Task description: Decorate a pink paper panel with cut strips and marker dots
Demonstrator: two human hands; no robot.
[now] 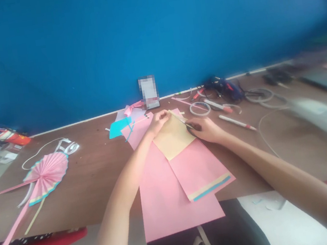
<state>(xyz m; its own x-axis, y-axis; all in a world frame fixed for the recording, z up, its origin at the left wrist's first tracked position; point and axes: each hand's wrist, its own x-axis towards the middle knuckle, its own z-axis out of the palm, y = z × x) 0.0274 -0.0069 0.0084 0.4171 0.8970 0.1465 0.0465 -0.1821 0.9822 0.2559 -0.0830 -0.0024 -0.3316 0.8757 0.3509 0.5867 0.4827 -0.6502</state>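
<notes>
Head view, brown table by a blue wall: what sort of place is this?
Probably a paper-craft workroom or art classroom: a round pleated pink paper fan lies on the brown wooden table, near loose pink paper sheets and a thin ring-shaped roll of tape.

A white marker (237, 122) and tape roll (199, 108) (plus pale cable (266, 132)) crowd space right of the hands (208, 129).

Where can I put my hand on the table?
Bare brown tabletop lies between the pink paper fan and the pink paper sheets, and between the white pen and the right forearm. The wall side is crowded with tape rings and wires.
</notes>
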